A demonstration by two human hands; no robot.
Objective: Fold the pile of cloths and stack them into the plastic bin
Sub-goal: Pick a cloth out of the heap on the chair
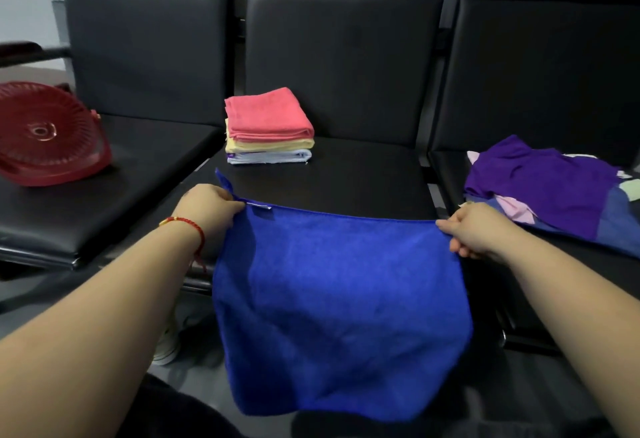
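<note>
A blue cloth (339, 299) hangs spread out in front of the middle black seat (346, 181). My left hand (207, 209) pinches its top left corner, and my right hand (474, 229) pinches its top right corner, so the top edge is stretched straight. A stack of folded cloths (270, 129), pink on yellow on white, sits at the back of the middle seat. A loose pile of cloths (550, 184), mostly purple, lies on the right seat. A red plastic bin (52, 136) lies tipped on its side on the left seat.
Three black padded seats stand in a row with tall backrests (343, 56). A white shoe (169, 340) shows on the floor below my left forearm. A dark armrest (20, 49) sticks out at the far left.
</note>
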